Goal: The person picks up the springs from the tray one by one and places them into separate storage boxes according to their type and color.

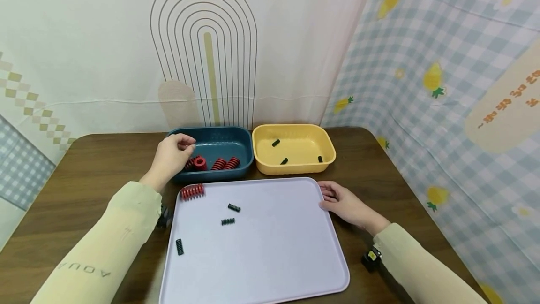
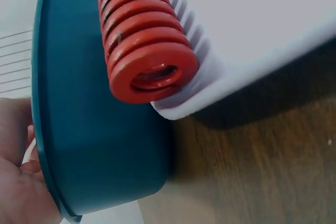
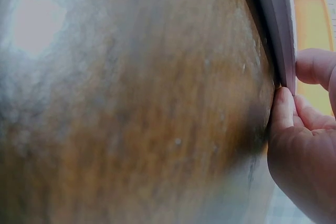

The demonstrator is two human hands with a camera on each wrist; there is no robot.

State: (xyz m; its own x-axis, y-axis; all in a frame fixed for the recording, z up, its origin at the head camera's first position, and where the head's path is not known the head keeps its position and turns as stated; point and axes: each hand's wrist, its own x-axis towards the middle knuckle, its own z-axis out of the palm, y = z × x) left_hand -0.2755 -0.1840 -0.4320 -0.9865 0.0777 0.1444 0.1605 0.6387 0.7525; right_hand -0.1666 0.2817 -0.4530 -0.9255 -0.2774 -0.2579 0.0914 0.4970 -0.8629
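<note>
My left hand (image 1: pixel 170 158) hovers over the left end of the dark blue bin (image 1: pixel 225 136), fingers loosely bent, with nothing visible in them. In the left wrist view the bin's wall partly hides that hand. Several red coil springs (image 1: pixel 219 163) lie in the bin. Another red spring (image 2: pixel 144 40) sits in the far left corner of the pale lilac tray (image 1: pixel 270 257). Three small dark green springs (image 1: pixel 228 222) are spread over the tray's left half. At the tray's far right corner, my right hand (image 1: pixel 348 205) pinches the rim between thumb and fingers.
A yellow bin (image 1: pixel 295 169) stands right of the blue one, with three small dark springs (image 1: pixel 276 143) inside. Both bins are behind the tray on the brown wooden table (image 1: pixel 105 163). Patterned cloth (image 1: pixel 291 50) hangs behind the table and along its right side.
</note>
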